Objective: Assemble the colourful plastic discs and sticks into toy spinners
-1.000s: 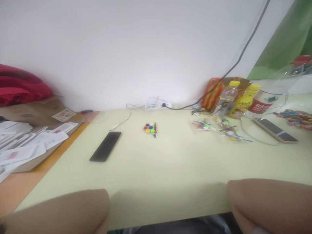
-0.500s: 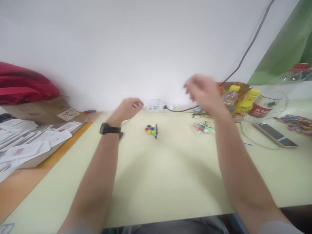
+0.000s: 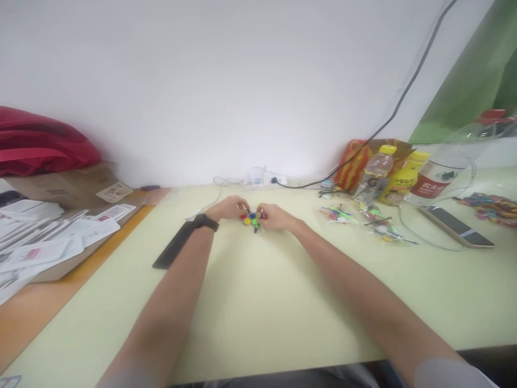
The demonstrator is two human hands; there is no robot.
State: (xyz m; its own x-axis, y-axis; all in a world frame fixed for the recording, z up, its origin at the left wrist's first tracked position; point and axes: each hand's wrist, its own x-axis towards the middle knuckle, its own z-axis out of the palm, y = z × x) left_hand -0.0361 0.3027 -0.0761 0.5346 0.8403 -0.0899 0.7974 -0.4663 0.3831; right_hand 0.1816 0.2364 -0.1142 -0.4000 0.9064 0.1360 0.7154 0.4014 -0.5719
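A small cluster of coloured plastic discs (image 3: pixel 247 221), with red, yellow, blue and green among them, lies on the pale table. My left hand (image 3: pixel 231 207), with a black watch on its wrist, touches the cluster's left side. Its fingers are curled in a pinch, and whatever is between them is too small to make out. From the right, my right hand (image 3: pixel 275 216) closes thumb and fingers around thin coloured sticks at the cluster's edge. Those fingertips hide most of the sticks. Under my left forearm lies a dark flat phone-like object (image 3: pixel 173 247).
To the right are clear bags of coloured pieces (image 3: pixel 338 214), glasses (image 3: pixel 334 193), bottles (image 3: pixel 404 180), a phone (image 3: pixel 458 226) and a heap of colourful bands (image 3: pixel 490 207). A power strip (image 3: pixel 262 178) sits by the wall. Papers (image 3: pixel 56 242) and a carton (image 3: pixel 68 186) stand left.
Both hands have come down and inward to the coloured pieces: my left from above left, my right from raised at the right. The right-hand bags and the dark flat object are now uncovered.
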